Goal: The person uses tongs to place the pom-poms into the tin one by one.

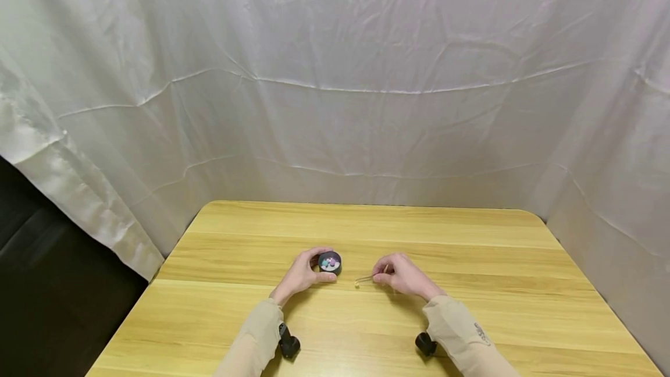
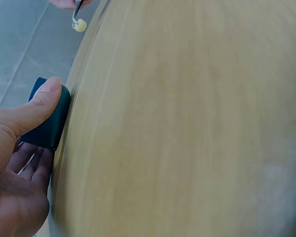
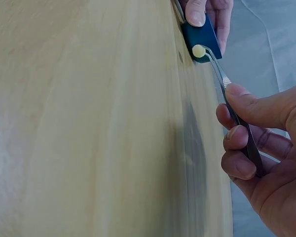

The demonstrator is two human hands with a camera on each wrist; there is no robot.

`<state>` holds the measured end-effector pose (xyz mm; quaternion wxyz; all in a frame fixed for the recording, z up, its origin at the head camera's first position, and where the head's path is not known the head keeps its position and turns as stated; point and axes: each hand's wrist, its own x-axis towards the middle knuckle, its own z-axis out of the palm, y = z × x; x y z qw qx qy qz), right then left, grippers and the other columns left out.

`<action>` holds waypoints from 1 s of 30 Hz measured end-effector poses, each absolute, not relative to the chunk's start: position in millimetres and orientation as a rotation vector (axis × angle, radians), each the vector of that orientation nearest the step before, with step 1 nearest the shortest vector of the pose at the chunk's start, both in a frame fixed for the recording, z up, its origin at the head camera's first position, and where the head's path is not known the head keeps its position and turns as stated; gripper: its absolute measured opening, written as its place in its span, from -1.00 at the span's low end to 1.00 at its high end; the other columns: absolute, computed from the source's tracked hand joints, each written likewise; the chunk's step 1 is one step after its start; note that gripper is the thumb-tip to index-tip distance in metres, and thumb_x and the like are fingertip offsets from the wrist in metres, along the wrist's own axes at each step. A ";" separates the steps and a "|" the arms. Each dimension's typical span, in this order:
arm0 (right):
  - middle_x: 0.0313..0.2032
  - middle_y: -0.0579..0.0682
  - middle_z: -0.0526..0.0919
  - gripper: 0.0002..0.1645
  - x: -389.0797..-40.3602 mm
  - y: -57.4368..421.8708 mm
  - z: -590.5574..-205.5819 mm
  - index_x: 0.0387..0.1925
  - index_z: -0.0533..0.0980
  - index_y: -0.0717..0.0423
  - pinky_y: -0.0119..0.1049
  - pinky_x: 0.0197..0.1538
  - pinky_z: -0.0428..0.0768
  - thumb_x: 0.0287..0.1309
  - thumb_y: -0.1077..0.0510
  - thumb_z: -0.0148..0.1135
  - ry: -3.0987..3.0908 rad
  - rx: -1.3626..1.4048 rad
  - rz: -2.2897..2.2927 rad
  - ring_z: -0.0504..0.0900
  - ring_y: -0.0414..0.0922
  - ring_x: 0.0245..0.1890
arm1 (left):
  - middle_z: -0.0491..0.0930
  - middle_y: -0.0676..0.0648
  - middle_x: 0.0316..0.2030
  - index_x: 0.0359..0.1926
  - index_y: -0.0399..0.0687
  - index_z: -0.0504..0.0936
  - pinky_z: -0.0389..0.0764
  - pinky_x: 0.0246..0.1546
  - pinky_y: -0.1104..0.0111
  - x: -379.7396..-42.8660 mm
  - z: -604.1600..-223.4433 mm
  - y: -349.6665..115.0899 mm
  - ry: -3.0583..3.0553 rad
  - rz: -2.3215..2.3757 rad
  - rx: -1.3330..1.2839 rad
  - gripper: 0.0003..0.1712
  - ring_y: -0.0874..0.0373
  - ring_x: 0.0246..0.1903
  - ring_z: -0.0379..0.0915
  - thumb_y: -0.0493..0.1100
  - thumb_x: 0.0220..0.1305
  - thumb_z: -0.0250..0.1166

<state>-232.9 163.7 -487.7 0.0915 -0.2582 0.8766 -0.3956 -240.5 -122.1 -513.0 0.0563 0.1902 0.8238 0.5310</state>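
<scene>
A small dark round container [image 1: 330,254] stands on the table, holding several little balls in purple, teal and white. My left hand [image 1: 302,272] grips it, thumb on the near side and fingers round the far side; its dark green wall [image 2: 47,128] shows in the left wrist view. To the right, my right hand [image 1: 402,275] pinches a pair of bent-tip metal tweezers [image 3: 227,91] between thumb and fingers. A pale yellow ball [image 3: 199,51] sits between the tweezer tips. In the head view, ball and tips are a short way right of the container, apart from it.
The wood-grain table [image 1: 366,330] has rounded far corners. Behind and beside it hang white curtains [image 1: 366,132]. A dark surface [image 1: 47,284] lies beyond the left edge. Black wrist cameras [image 1: 289,343] are strapped under both sleeves.
</scene>
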 end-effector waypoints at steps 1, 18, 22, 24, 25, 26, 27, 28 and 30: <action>-0.45 0.02 0.70 -0.93 -232.8 163.8 -487.2 -0.31 0.70 0.13 -0.47 -0.49 0.52 0.27 0.24 0.32 2.609 -0.779 -1.183 0.50 -0.34 -0.55 | 0.60 -0.32 0.14 0.27 -0.29 0.51 0.63 0.17 0.08 -240.6 -513.1 -122.5 2.502 1.602 0.575 -0.27 -0.21 0.13 0.58 -0.27 0.07 0.55; -0.37 0.04 0.73 -0.91 -233.4 154.4 -482.7 -0.29 0.70 0.16 -0.47 -0.41 0.50 0.27 0.25 0.31 2.723 -0.656 -1.277 0.55 -0.22 -0.44 | 0.59 -0.31 0.15 0.28 -0.28 0.50 0.61 0.19 0.04 -243.1 -514.8 -122.5 2.491 1.598 0.547 -0.26 -0.21 0.15 0.57 -0.28 0.07 0.55; -0.37 0.00 0.74 -0.93 -233.8 148.4 -483.8 -0.31 0.71 0.10 -0.47 -0.42 0.50 0.26 0.25 0.33 2.772 -0.583 -1.325 0.54 -0.25 -0.45 | 0.59 -0.33 0.15 0.27 -0.31 0.50 0.60 0.19 0.01 -243.2 -515.2 -122.2 2.500 1.597 0.556 -0.27 -0.23 0.15 0.57 -0.28 0.07 0.55; -0.37 -0.02 0.74 -0.94 -234.2 145.0 -484.7 -0.32 0.71 0.09 -0.47 -0.42 0.49 0.24 0.26 0.35 2.793 -0.551 -1.353 0.52 -0.27 -0.46 | 0.59 -0.32 0.15 0.28 -0.30 0.51 0.59 0.20 0.00 -242.7 -514.7 -121.9 2.497 1.602 0.544 -0.27 -0.23 0.15 0.57 -0.28 0.07 0.55; -0.37 -0.03 0.74 -0.95 -234.3 143.1 -484.8 -0.32 0.71 0.09 -0.47 -0.41 0.49 0.23 0.26 0.35 2.805 -0.540 -1.367 0.52 -0.28 -0.46 | 0.59 -0.32 0.15 0.28 -0.30 0.50 0.59 0.20 0.00 -242.5 -514.3 -121.8 2.499 1.600 0.546 -0.27 -0.23 0.15 0.57 -0.28 0.07 0.55; -0.37 -0.04 0.75 -0.95 -234.5 141.2 -485.1 -0.32 0.71 0.09 -0.47 -0.41 0.49 0.22 0.26 0.36 2.817 -0.535 -1.375 0.52 -0.28 -0.46 | 0.59 -0.33 0.15 0.27 -0.31 0.50 0.60 0.19 0.00 -242.4 -514.2 -121.8 2.504 1.594 0.555 -0.27 -0.23 0.15 0.57 -0.28 0.07 0.55; -0.37 -0.03 0.75 -0.96 -234.4 139.3 -484.9 -0.32 0.71 0.10 -0.47 -0.41 0.48 0.22 0.26 0.36 2.825 -0.536 -1.386 0.51 -0.28 -0.46 | 0.59 -0.32 0.15 0.28 -0.30 0.50 0.60 0.19 0.01 -242.2 -514.0 -121.8 2.504 1.592 0.553 -0.27 -0.22 0.15 0.57 -0.27 0.08 0.55; -0.38 -0.03 0.75 -0.96 -234.7 137.3 -485.2 -0.33 0.71 0.11 -0.46 -0.41 0.48 0.22 0.25 0.36 2.836 -0.537 -1.396 0.51 -0.28 -0.47 | 0.60 -0.31 0.15 0.28 -0.29 0.50 0.60 0.19 0.03 -242.1 -513.8 -121.9 2.505 1.590 0.550 -0.27 -0.21 0.15 0.57 -0.27 0.08 0.55; -0.38 -0.04 0.75 -0.96 -235.2 133.3 -485.3 -0.34 0.71 0.09 -0.47 -0.40 0.46 0.22 0.25 0.36 2.849 -0.529 -1.402 0.50 -0.28 -0.47 | 0.60 -0.29 0.15 0.28 -0.28 0.51 0.61 0.20 0.06 -242.2 -513.7 -121.8 2.507 1.587 0.540 -0.27 -0.18 0.15 0.58 -0.26 0.08 0.55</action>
